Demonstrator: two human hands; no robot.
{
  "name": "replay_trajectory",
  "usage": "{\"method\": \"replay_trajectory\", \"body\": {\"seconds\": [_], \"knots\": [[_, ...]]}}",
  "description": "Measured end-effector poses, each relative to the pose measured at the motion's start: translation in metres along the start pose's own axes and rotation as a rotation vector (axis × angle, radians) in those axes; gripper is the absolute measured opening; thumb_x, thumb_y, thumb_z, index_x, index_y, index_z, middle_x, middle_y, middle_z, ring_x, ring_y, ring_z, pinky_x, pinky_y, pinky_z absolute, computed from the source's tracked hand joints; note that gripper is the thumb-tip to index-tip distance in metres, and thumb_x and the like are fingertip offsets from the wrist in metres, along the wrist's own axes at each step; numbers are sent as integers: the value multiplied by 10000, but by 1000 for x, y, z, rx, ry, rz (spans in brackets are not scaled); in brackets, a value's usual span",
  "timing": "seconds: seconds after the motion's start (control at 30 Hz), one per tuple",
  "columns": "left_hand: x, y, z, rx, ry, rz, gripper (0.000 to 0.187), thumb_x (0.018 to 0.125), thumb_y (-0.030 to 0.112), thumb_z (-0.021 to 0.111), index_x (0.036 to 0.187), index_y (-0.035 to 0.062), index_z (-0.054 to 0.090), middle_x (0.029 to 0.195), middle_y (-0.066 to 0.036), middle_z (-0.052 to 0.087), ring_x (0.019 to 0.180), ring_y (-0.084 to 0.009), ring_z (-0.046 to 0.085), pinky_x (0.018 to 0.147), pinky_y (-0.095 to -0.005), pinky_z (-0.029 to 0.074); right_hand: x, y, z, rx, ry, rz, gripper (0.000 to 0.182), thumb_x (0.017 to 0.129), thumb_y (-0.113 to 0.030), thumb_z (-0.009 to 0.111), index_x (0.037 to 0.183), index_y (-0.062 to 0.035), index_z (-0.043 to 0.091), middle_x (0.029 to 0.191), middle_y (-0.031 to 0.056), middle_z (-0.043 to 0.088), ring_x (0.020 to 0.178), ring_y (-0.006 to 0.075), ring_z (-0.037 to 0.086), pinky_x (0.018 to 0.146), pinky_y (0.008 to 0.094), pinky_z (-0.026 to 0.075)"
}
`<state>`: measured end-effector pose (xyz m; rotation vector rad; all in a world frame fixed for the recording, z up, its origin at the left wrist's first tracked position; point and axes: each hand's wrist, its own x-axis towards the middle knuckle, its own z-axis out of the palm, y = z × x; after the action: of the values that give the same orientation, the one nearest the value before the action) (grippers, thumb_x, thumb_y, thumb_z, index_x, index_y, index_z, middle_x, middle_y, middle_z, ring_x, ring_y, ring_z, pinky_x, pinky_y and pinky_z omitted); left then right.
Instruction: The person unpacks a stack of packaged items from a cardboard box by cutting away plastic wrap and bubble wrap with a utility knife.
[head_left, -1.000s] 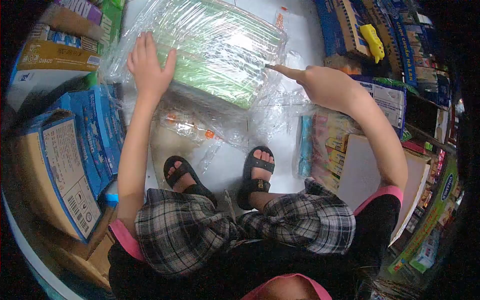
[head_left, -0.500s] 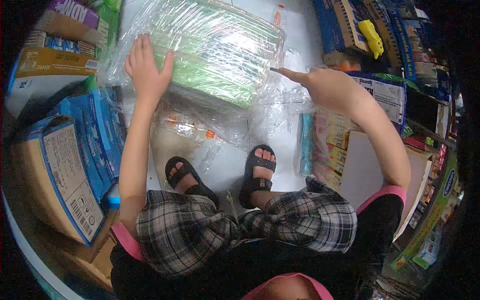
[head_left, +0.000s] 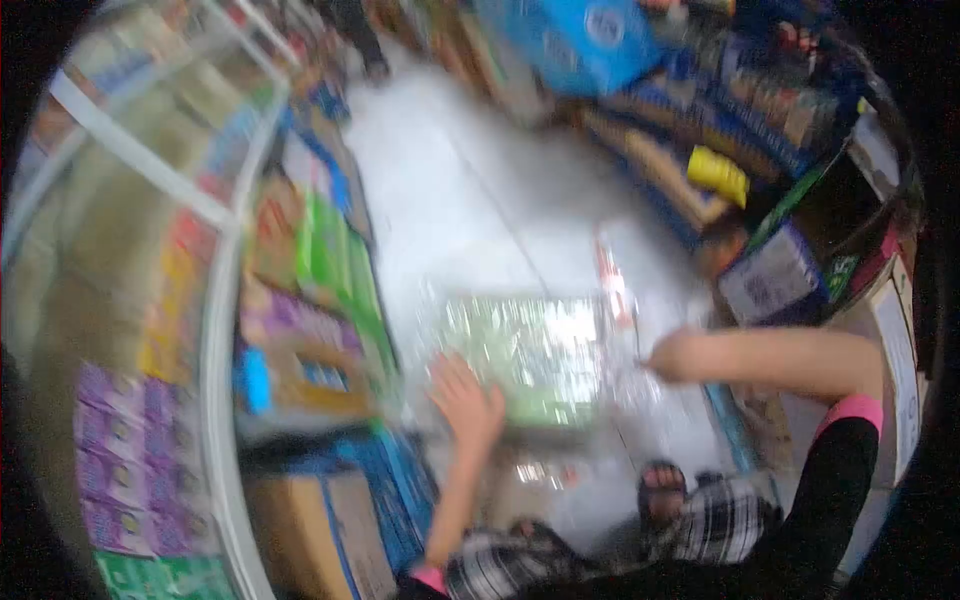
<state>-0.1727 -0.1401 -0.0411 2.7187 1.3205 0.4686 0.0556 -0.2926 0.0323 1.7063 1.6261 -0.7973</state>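
Note:
A green, flat box-shaped package (head_left: 520, 345) in shiny clear plastic wrap lies on the floor in front of me. My left hand (head_left: 466, 400) rests on its near left corner, fingers stretched and spread. Off the package's right edge is my right hand (head_left: 682, 358), closed, with a thin dark tool (head_left: 643, 362) sticking out toward the package. Blur hides what kind of tool it is and whether its tip touches the wrap. Loose clear plastic with orange print (head_left: 612, 280) lies beside the package on the right.
Cartons (head_left: 330, 530) and a green box (head_left: 335, 255) line the left, before a glass display case with a white frame (head_left: 215, 400). On the right are stacked boxes, a yellow toy (head_left: 718, 175) and a blue bag (head_left: 590, 40). White floor tiles (head_left: 420, 150) run ahead; my sandalled foot (head_left: 662, 490) is close.
The view has swung up and left, bringing the display case and farther floor into sight, with blur. My left hand stays on the package; my right hand stays by its right edge.

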Motion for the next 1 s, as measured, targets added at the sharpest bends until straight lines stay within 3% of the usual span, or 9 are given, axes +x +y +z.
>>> {"method": "replay_trajectory", "body": {"seconds": [0.07, 0.1, 0.17, 0.37, 0.67, 0.77, 0.83, 0.93, 1.0], "knots": [[5, 30, 6, -209, -317, 305, 651, 669, 292, 518, 1173, -52, 292, 1219, -250, 272, 1158, -361, 225, 926, -507, 175, 30, 9, 22, -28, -22, -62, 477, 753, -110, 354, 1212, -236, 328, 937, 58, 540, 845, 238, 535, 660, 384, 442], [4, 54, 5, -180, -172, 683, 619, 660, 297, 542, 1139, -38, 338, 1170, -239, 331, 1120, -352, 287, 896, -487, 247, 41, 9, 22, -80, -99, -52, 466, 761, -115, 340, 1210, -235, 333, 956, 44, 536, 864, 236, 529, 672, 387, 440], [0, 76, 23, -148, -260, 947, 604, 661, 310, 551, 1111, -48, 366, 1141, -233, 364, 1100, -353, 313, 865, -491, 283, 60, 14, 21, -87, -116, -59, 454, 764, -125, 338, 1206, -230, 341, 982, 37, 530, 878, 237, 524, 679, 388, 439], [4, 91, 24, 279, -244, 1086, 559, 667, 316, 541, 1060, -55, 399, 1081, -204, 417, 1014, -315, 400, 782, -460, 372, 50, 11, 33, -96, -64, -169, 386, 782, -154, 339, 1164, -174, 398, 1026, 45, 527, 928, 254, 509, 699, 394, 435], [6, 104, 23, 49, -341, 844, 419, 654, 330, 556, 911, 9, 477, 887, -136, 478, 832, -274, 475, 676, -410, 374, 73, 17, 89, 144, 360, -198, 274, 801, -266, 354, 801, -111, 580, 767, 110, 578, 712, 290, 552, 602, 426, 424], [2, 100, 24, 5, -296, 826, 429, 670, 330, 542, 951, 17, 458, 925, -130, 459, 879, -258, 435, 728, -399, 337, 90, 19, 120, 106, 240, -24, 212, 714, -188, 467, 862, -93, 585, 785, 114, 586, 739, 291, 557, 578, 383, 440], [-3, 93, 33, 9, -324, 813, 439, 676, 328, 538, 977, 19, 455, 944, -129, 458, 877, -254, 430, 733, -394, 330, 74, 34, 150, -24, -156, 32, 292, 669, -146, 500, 948, -91, 567, 879, 117, 577, 818, 282, 547, 667, 376, 435], [-11, 79, 44, -206, -40, 845, 490, 681, 286, 546, 1085, 38, 424, 1070, -124, 431, 945, -260, 413, 788, -392, 296, 41, 45, 170, 59, -372, 128, 424, 654, -78, 487, 1077, -95, 493, 984, 147, 537, 881, 270, 528, 730, 380, 415], [-7, 82, 44, -238, -54, 830, 476, 679, 278, 550, 1077, 45, 431, 1073, -122, 428, 973, -264, 399, 805, -394, 285, 58, 62, 171, 178, -281, 86, 460, 666, -67, 470, 1123, -111, 447, 999, 155, 527, 884, 281, 525, 730, 380, 415]]}}
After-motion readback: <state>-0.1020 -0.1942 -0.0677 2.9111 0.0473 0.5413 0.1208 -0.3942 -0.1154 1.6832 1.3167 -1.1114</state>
